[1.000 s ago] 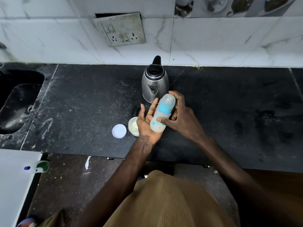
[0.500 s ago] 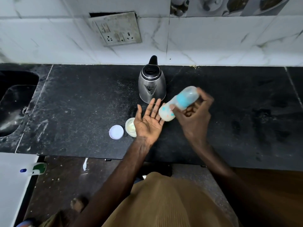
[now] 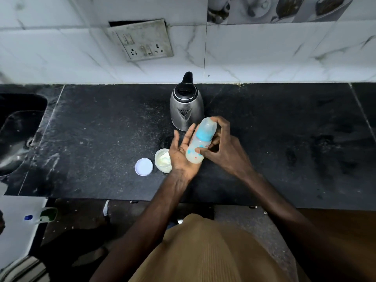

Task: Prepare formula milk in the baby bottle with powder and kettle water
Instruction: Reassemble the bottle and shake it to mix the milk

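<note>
We grip the baby bottle [image 3: 201, 140] in our right hand [image 3: 224, 153], fingers curled round it, with its base against the flat, outstretched palm of our left hand [image 3: 181, 157]. Cloudy white liquid fills the lower part, below a blue collar and clear cap. Just to the left, a small uncovered tub [image 3: 162, 160] holds pale powder, and its white lid [image 3: 143, 166] lies beside it. The steel kettle [image 3: 186, 108] stands behind them on the black counter [image 3: 101, 129]. We cannot tell what is in the kettle.

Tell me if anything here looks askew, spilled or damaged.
The socket plate sits crooked, pulled away at the top, with a dark gap above its edge. Pale specks, possibly powder, are scattered over the counter left of the kettle. The baby bottle, gripped by the right hand, looks intact.
</note>
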